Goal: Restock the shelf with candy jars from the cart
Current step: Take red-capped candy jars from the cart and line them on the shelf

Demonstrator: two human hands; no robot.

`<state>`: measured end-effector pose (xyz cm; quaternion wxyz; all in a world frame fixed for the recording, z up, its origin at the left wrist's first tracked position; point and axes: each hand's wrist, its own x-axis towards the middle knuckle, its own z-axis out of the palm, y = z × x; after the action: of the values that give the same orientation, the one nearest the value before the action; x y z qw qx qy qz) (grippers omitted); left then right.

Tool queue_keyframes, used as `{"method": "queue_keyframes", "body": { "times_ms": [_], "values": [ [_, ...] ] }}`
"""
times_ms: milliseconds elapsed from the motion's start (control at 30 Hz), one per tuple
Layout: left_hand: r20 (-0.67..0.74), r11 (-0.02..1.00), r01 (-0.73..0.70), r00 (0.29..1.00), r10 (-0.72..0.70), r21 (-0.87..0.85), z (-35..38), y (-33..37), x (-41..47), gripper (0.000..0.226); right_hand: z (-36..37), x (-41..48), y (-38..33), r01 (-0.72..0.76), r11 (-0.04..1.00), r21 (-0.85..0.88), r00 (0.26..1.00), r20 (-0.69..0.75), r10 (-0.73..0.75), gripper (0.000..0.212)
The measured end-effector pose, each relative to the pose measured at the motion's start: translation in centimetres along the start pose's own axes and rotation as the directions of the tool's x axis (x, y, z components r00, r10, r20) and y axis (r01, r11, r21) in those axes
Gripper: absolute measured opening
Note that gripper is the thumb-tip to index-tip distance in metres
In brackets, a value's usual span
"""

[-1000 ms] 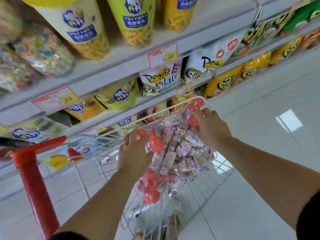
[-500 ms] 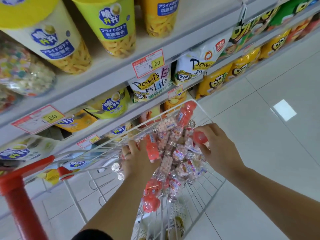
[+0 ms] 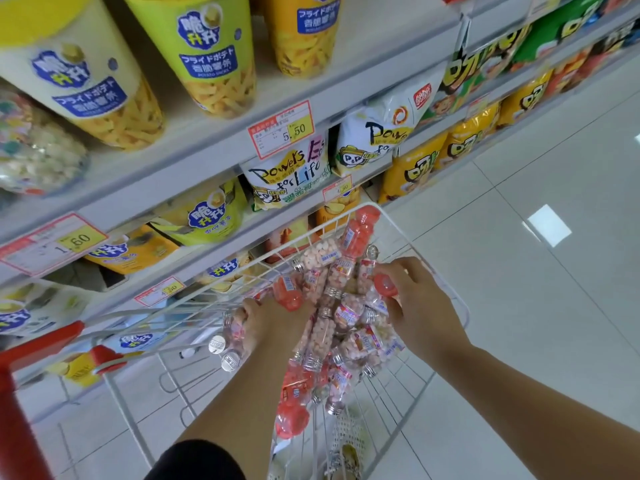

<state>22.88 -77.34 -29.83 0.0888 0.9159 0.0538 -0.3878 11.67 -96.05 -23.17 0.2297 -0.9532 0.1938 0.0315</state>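
Jars [image 3: 327, 336] gripped; right hand [image 3: 422, 317] shifted nearer, left hand [image 3: 273, 320] same.

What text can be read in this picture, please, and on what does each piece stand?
"5.50": upper price tag.
"1.60": left price tag.
"Power's for Life": white snack bag.
"フライドポテト": green tub.
Labels on the candy jars: too small to read.

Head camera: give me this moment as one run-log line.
phase: pickup | left hand: grips candy jars | right hand: grips candy jars | load: bunched between both hands over cart
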Motion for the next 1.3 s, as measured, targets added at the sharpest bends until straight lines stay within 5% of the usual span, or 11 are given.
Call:
{"method": "queue_keyframes", "body": {
  "times_ms": [100, 233, 400, 567, 767, 1067, 1300],
  "values": [
    [0.032, 1.0, -0.02, 0.999, 0.02, 0.003, -0.7, -0.3, -0.5, 0.078, -1.0, 0.2, -0.8, -0.019, 1.0, 0.016, 1.0, 0.004, 0.019, 0.048],
    [0.1, 0.988, 0.026, 0.995, -0.01, -0.155, -2.5, -1.2, -4.2, 0.094, -3.7, -0.9, -2.8, -0.01, 0.997, 0.076, 1.0, -0.005, 0.01, 0.044],
    [0.136, 0.903, -0.019, 0.987, 0.086, -0.43, -8.8, -1.9, -12.5, 0.06, -10.0, -3.0, -7.3, -0.021, 0.956, 0.291, 0.999, -0.032, 0.031, 0.046],
    [-0.171, 0.79, -0.346, 0.938, 0.301, -0.506, -18.2, -2.0, -23.0, 0.052, -19.0, -4.7, -12.7, 0.07, 0.877, 0.476, 0.99, -0.137, -0.004, 0.053],
    [-0.631, 0.649, -0.713, 0.637, 0.442, -0.265, -28.5, -3.0, -32.8, 0.042, -29.3, -5.3, -20.7, 0.284, 0.801, 0.527, 0.948, -0.278, -0.153, 0.046],
    [-0.83, 0.596, -0.785, 0.214, 0.516, 0.168, -42.3, -8.4, -34.9, 0.034, -36.1, -2.1, -34.4, 0.509, 0.777, 0.371, 0.845, -0.386, -0.37, 0.042],
    [-0.767, 0.761, -0.619, 0.386, 0.512, 0.196, -50.9, -13.5, -27.5, 0.043, -32.5, 4.0, -43.9, 0.491, 0.851, 0.186, 0.84, -0.363, -0.405, 0.046]
  ]
}}
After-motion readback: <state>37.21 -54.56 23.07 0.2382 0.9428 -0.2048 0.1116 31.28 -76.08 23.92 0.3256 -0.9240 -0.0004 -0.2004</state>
